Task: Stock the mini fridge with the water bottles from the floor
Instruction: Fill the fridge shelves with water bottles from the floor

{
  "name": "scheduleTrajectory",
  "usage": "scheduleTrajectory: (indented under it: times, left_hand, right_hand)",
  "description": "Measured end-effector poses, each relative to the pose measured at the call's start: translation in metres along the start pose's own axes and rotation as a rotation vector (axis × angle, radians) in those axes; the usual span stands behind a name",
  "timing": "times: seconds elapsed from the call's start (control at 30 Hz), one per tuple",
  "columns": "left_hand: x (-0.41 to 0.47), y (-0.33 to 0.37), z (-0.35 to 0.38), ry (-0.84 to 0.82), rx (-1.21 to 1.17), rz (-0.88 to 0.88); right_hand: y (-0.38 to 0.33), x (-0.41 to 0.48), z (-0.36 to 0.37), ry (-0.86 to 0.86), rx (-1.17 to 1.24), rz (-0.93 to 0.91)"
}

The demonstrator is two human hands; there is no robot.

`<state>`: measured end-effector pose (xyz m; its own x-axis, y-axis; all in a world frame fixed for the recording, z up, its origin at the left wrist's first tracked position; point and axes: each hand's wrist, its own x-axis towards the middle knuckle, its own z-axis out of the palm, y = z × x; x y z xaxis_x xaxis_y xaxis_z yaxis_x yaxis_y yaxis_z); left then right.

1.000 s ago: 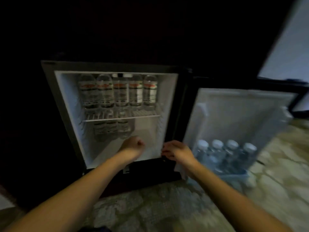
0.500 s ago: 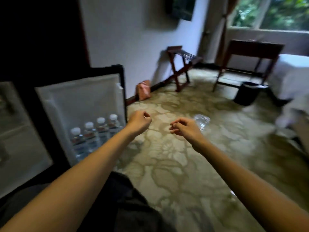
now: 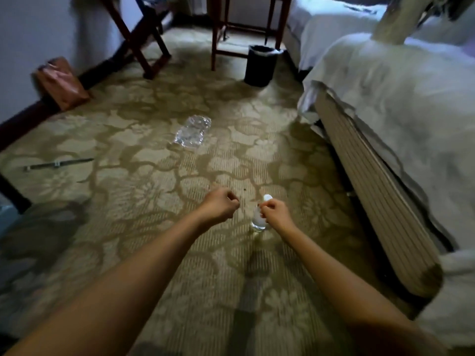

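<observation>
One clear water bottle [image 3: 258, 219] with a white cap stands upright on the patterned carpet [image 3: 144, 191]. My right hand [image 3: 277, 214] is at its neck, just below the cap, and covers its right side. The fingers are curled, and whether they grip the bottle is hidden. My left hand [image 3: 220, 207] hovers a little to the left of the bottle as a loose fist with nothing in it. The mini fridge is out of view.
Crumpled clear plastic wrap [image 3: 192, 132] lies on the carpet further ahead. A bed [image 3: 401, 119] with white covers runs along the right. A black waste bin [image 3: 261, 66], wooden table legs [image 3: 215, 34], a folding luggage rack [image 3: 144, 39] and a brown bag [image 3: 61, 82] stand at the back.
My view has swung from the open fridge to the floor on the right. Both hands moved forward and down, and the right hand has reached the standing bottle.
</observation>
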<state>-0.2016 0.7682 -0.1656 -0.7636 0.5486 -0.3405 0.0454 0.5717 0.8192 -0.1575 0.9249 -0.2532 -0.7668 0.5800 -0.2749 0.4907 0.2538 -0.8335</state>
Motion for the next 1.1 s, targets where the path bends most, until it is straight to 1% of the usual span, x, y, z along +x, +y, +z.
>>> scheduleTrajectory:
  times: [0.13,0.3,0.4,0.47,0.57,0.67,0.83,0.9,1.0,1.1]
  left_hand:
    - [0.037,-0.018,0.017,-0.074,0.010,-0.066]
    - [0.065,-0.055,0.011,-0.105,0.026,-0.178]
    - [0.073,-0.074,0.005,-0.087,0.039,-0.222]
    - [0.076,-0.081,0.003,-0.066,0.032,-0.250]
    - [0.078,-0.086,0.010,-0.071,0.010,-0.277]
    - [0.077,-0.084,0.016,-0.079,-0.024,-0.279]
    - [0.060,-0.085,0.009,-0.064,-0.070,-0.248]
    - [0.049,-0.088,0.000,-0.051,-0.074,-0.241]
    - [0.027,-0.095,-0.014,-0.026,-0.071,-0.242]
    - [-0.008,-0.109,-0.032,-0.021,-0.076,-0.250]
  right_hand:
    - [0.025,0.053,0.014,0.011,-0.260,-0.013]
    - [0.047,0.107,0.033,-0.130,-0.595,0.102]
    - [0.053,0.122,0.038,-0.207,-0.839,0.053]
    - [0.054,0.127,0.041,-0.157,-0.834,0.012]
    - [0.058,0.126,0.046,-0.082,-0.856,0.010]
    - [0.060,0.120,0.048,-0.082,-0.829,-0.010]
    - [0.058,0.093,0.061,-0.077,-0.709,-0.017]
    - [0.053,0.079,0.072,-0.097,-0.665,-0.026]
    - [0.041,0.058,0.088,-0.175,-0.574,-0.043]
    - [0.021,0.026,0.103,-0.319,-0.513,-0.082]
